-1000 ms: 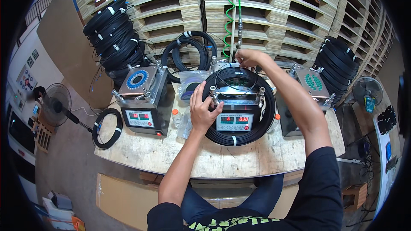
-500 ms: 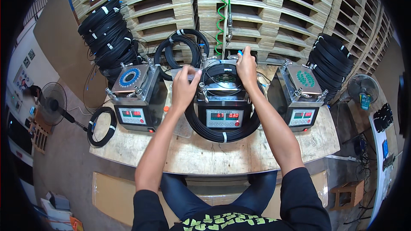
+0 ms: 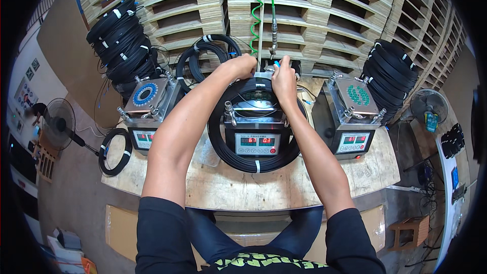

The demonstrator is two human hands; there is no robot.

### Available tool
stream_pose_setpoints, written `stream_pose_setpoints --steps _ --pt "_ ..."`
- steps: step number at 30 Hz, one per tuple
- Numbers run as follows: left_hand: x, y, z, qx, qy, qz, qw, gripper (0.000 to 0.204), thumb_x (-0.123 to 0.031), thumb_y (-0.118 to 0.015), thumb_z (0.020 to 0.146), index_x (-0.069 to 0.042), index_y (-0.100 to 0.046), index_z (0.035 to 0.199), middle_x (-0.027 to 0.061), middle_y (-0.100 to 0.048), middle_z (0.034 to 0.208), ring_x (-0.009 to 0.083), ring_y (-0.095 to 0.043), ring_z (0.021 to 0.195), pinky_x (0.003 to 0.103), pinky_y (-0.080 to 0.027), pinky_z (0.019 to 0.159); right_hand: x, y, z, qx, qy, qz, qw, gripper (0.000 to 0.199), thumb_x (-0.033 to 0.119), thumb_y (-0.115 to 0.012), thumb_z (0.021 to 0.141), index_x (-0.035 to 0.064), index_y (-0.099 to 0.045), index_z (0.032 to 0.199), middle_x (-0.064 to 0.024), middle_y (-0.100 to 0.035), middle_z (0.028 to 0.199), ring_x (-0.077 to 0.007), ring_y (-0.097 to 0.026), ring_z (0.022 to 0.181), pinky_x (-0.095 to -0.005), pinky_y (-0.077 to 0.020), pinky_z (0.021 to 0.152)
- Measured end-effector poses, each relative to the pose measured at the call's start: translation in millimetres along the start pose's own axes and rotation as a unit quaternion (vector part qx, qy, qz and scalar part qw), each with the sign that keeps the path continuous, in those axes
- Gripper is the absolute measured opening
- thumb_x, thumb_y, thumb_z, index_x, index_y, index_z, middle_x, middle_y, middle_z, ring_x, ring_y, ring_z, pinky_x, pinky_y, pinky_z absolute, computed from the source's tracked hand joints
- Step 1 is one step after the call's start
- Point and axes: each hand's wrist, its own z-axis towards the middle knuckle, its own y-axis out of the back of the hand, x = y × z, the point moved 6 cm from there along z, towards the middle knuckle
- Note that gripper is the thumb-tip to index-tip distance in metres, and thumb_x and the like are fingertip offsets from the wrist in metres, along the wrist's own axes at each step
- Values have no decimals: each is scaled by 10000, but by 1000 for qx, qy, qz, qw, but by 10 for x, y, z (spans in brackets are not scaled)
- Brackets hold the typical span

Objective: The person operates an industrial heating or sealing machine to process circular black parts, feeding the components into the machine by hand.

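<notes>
One black coil (image 3: 276, 163) in place below R hand (image 3: 284, 81), ringing mid. machine (image 3: 257, 144). R hand curled round blue-tipped cable end (image 3: 277, 64); L hand (image 3: 246, 66), beside it, fingers hidden, grip can't tell. Cable end not yet set down; work appears incompl.

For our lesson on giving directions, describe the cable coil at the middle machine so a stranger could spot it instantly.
On the wooden table, find the middle machine of three. Around its front loops a big black coil. Unlike the stacked coils at either side, it frames a lit display.
</notes>
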Motion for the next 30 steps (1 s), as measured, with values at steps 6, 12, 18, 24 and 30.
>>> stream_pose_setpoints --steps 6,12,18,24,30 --pt "-64 43 12 -33 -77 18 996 142 -59 -724 728 -10 -701 859 197 -696 835 337 -692 821 408 -539 714 -2 10 -20 -16 -18 -7 1000 197 154 -555 964 7 -454 1047 -286 -651 811 -486 -636 820 -569 -466 676" --pt "-179 44 48 7 -140 58 988 108 -31 -693 724 14 -660 817 200 -677 807 362 -667 784 434 -513 683 -13 4 -34 -12 -22 -11 1000 205 156 -565 956 14 -453 1054 -278 -662 832 -483 -642 835 -566 -482 685" --pt "-45 107 -125 -55 -111 -32 992 191 -127 -766 788 21 -656 840 187 -662 756 327 -661 736 404 -498 643 7 47 -23 -14 -13 7 1000 208 162 -563 958 16 -450 1054 -286 -656 837 -490 -634 843 -577 -473 690" --pt "65 95 -644 -296 64 -310 901 255 -201 -728 881 39 -647 849 115 -688 728 144 -667 628 318 -512 569 -28 50 -10 0 -22 -4 1000 205 126 -548 951 14 -431 1077 -265 -670 885 -474 -642 849 -573 -479 698" --pt "141 -60 -1250 -404 100 -363 833 229 -207 -684 916 5 -618 863 74 -663 736 104 -636 660 288 -513 566 -154 168 -1 -108 18 133 985 182 153 -555 962 8 -466 1023 -238 -642 910 -444 -626 882 -511 -465 726"
